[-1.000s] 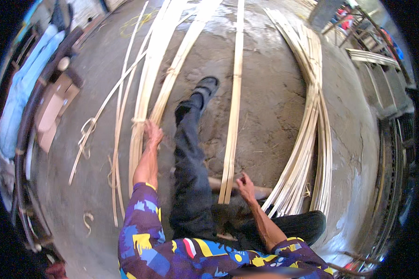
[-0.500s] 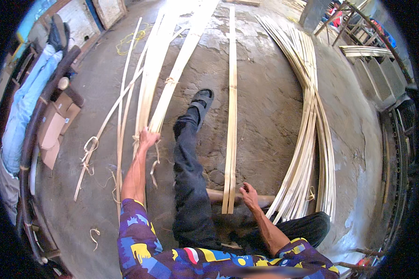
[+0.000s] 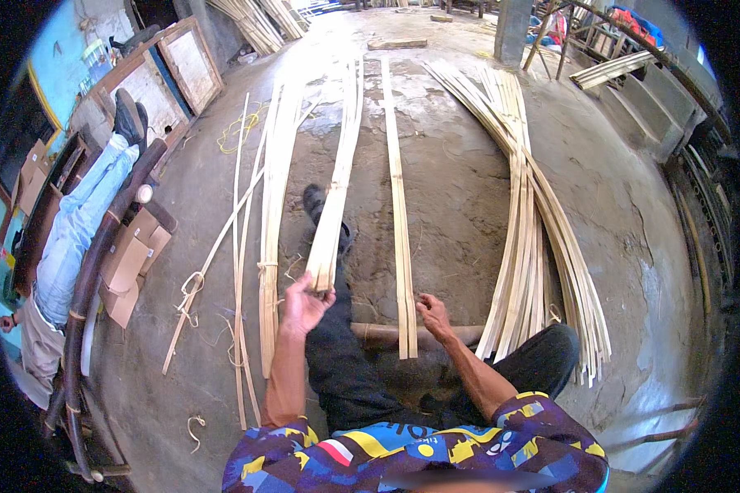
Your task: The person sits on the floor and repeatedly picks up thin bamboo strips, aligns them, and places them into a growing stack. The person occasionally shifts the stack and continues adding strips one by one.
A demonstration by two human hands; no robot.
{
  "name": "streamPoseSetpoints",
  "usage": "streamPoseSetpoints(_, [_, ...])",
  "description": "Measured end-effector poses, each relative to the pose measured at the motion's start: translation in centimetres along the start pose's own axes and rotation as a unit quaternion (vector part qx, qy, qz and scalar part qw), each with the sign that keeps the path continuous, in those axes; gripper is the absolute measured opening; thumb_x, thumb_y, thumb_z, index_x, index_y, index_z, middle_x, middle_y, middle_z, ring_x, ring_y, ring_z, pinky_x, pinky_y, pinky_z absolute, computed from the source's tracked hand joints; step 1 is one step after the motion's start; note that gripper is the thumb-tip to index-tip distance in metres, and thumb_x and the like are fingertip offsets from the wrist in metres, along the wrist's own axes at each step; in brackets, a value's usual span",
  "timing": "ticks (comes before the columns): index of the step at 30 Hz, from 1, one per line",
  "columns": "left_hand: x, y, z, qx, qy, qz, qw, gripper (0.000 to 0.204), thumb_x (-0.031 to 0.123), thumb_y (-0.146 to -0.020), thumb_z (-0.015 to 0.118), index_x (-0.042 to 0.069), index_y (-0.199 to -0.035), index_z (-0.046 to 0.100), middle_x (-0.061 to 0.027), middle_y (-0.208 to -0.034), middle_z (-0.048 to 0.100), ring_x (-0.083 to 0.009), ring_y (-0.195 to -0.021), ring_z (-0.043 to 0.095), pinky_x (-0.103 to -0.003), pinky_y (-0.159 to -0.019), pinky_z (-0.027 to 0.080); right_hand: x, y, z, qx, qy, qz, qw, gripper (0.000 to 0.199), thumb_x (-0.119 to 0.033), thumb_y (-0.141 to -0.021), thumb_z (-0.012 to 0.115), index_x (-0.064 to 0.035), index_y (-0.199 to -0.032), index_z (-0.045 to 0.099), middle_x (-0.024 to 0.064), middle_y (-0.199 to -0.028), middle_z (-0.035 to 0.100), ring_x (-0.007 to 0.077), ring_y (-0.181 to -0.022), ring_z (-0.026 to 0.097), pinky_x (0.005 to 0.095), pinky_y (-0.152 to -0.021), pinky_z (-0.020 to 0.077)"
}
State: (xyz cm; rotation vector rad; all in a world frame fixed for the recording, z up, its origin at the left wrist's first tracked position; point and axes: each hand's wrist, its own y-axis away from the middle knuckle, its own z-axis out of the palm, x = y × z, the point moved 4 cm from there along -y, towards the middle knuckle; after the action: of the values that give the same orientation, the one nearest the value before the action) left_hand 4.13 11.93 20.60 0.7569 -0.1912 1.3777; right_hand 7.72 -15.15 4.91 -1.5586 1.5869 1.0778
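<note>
My left hand (image 3: 306,306) grips the near end of a flat bundle of pale bamboo strips (image 3: 335,197). The bundle lies raised across my outstretched left leg, its far end reaching away over the floor. My right hand (image 3: 434,315), fingers curled in, hovers just right of a narrow pair of bamboo strips (image 3: 399,214). What its fingers hold, if anything, is hidden. The near end of that pair rests over a brown pole (image 3: 460,334) lying crosswise before me. Left of my left hand lies another strip bundle (image 3: 276,189), tied near its close end.
A large fanned pile of strips (image 3: 522,238) lies at the right, beside my bent knee. Loose thin strips (image 3: 240,238) and a knotted tie (image 3: 191,287) lie at left. Beyond them are a cardboard box (image 3: 130,267) and a person in light jeans (image 3: 86,214) on a bamboo bench.
My left hand has moved right, bringing its strip bundle away from the tied bundle and over my leg. The view has tilted up; my right hand stays beside the narrow pair.
</note>
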Motion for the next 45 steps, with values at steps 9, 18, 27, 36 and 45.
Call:
streamPoseSetpoints(9, [2.8, 1.7, -2.1, 0.020, -0.121, 0.115, 0.986, 0.024, 0.023, -0.078, 0.051, 0.006, -0.095, 0.049, -0.0076, -0.087, 0.054, -0.0172, -0.079, 0.050, -0.029, -0.058, 0.039, 4.3, 2.8, 1.2, -0.101, 0.093, 0.044, 0.990, 0.047, -0.026, -0.072, 0.054, -0.0011, -0.111, 0.043, 0.0178, -0.097, 0.055, 0.0302, -0.090, 0.052, 0.0364, -0.076, 0.0411])
streamPoseSetpoints(18, [0.3, 6.7, -11.0, 0.158, -0.389, 0.021, 0.907, 0.036, 0.027, -0.078, 0.053, 0.003, -0.105, 0.047, -0.0098, -0.090, 0.055, -0.0173, -0.079, 0.053, -0.034, -0.065, 0.043, 3.5, 3.2, 3.2, -0.130, 0.149, 0.069, 0.978, 0.060, -0.028, -0.071, 0.056, -0.0141, -0.122, 0.028, 0.0185, -0.097, 0.054, 0.0360, -0.093, 0.049, 0.0467, -0.079, 0.0330])
streamPoseSetpoints(27, [-1.0, 4.5, -2.8, 0.105, -0.696, 0.338, 0.625, 0.037, 0.013, -0.068, 0.059, -0.001, -0.101, 0.049, -0.0177, -0.101, 0.051, -0.0307, -0.096, 0.047, -0.036, -0.086, 0.036, 5.3, 1.7, 4.3, -0.094, 0.144, 0.066, 0.983, 0.061, -0.027, -0.066, 0.060, -0.0145, -0.120, 0.032, 0.0128, -0.092, 0.058, 0.0312, -0.087, 0.054, 0.0436, -0.073, 0.0368])
streamPoseSetpoints(36, [-22.5, -3.7, -4.1, -0.090, -0.843, 0.085, 0.523, 0.073, 0.019, -0.064, 0.065, 0.001, -0.124, 0.026, -0.0188, -0.127, 0.028, -0.0317, -0.117, 0.028, -0.041, -0.094, 0.025, 4.4, 2.1, 3.0, -0.086, 0.108, 0.085, 0.987, 0.062, -0.025, -0.064, 0.060, -0.0107, -0.120, 0.035, 0.0140, -0.092, 0.058, 0.0305, -0.086, 0.055, 0.0403, -0.073, 0.0401])
streamPoseSetpoints(45, [-22.5, -7.4, -7.6, 0.019, -0.706, 0.030, 0.708, 0.075, 0.019, -0.067, 0.063, 0.001, -0.127, 0.022, -0.0121, -0.107, 0.052, -0.0299, -0.103, 0.043, -0.046, -0.090, 0.021, 1.8, 2.4, 1.8, -0.020, -0.064, -0.005, 0.998, 0.045, -0.019, -0.074, 0.050, -0.0069, -0.116, 0.039, 0.0183, -0.096, 0.054, 0.0307, -0.087, 0.054, 0.0350, -0.074, 0.0419])
